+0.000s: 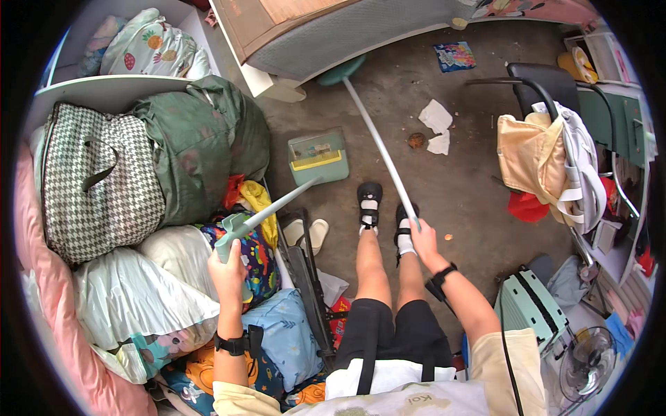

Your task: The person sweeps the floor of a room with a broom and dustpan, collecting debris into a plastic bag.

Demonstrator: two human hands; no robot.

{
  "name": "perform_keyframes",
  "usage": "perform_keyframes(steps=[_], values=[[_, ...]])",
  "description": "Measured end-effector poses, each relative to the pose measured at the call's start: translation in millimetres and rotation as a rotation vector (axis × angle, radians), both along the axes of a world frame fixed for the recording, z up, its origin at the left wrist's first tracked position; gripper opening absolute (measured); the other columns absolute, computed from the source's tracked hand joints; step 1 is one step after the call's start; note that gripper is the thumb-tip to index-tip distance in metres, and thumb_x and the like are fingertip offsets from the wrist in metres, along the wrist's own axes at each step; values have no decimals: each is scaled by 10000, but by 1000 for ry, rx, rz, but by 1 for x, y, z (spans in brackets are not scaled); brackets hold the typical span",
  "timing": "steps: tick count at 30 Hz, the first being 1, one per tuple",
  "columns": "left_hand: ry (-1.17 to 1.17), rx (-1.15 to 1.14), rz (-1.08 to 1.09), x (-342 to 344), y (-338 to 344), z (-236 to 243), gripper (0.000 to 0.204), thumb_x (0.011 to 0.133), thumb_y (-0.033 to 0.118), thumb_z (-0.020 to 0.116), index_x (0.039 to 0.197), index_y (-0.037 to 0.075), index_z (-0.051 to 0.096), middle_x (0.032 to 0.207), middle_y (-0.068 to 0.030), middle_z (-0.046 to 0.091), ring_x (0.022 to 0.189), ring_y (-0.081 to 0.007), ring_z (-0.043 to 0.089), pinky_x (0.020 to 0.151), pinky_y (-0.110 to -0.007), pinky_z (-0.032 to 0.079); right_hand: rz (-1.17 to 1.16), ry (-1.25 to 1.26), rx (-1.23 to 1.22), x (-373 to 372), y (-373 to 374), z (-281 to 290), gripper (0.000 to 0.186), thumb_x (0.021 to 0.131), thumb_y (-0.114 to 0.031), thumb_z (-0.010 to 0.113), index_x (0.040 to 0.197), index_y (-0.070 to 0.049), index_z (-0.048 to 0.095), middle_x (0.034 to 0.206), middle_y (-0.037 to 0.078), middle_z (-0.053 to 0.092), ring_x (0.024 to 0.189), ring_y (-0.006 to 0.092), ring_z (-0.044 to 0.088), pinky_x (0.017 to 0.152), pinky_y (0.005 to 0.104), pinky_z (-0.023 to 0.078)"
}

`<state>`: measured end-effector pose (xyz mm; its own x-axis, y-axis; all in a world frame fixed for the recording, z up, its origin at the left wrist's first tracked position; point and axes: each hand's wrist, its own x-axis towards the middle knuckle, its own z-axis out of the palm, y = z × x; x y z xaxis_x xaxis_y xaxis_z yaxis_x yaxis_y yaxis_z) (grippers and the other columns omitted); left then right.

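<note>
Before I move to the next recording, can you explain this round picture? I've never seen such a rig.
No machine here: a person works bare-handed, filmed from above by a head-worn fisheye camera, so straight edges bend. The left hand holds a green dustpan by its handle; the right hand grips a broom by its pole, its green head at the edge of some grey-sided furniture. On the floor lie white paper pieces, a brown scrap and a colourful packet. Packed bags crowd the left.
</note>
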<state>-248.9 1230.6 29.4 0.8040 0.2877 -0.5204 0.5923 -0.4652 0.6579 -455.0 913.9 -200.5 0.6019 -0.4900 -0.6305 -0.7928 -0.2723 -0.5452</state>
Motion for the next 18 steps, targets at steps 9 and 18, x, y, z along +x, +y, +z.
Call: perform_keyframes(steps=[9, 18], values=[[26, -36, 13, 6, 4, 6, 209, 828, 189, 561, 688, 62, 471, 483, 52, 379, 337, -24, 292, 303, -196, 217, 90, 162, -35, 109, 23, -17, 434, 815, -423, 449, 879, -12, 572, 811, 259, 573, 827, 418, 537, 731, 464, 423], [-73, 0, -77, 0, 29, 5, 156, 813, 166, 571, 752, 26, 539, 494, 33, 428, 354, -38, 354, 324, -209, 264, 150, 366, -91, 58, -54, 52, 465, 782, -482, 457, 964, -75, 590, 944, 205, 584, 930, 365, 537, 789, 442, 427]])
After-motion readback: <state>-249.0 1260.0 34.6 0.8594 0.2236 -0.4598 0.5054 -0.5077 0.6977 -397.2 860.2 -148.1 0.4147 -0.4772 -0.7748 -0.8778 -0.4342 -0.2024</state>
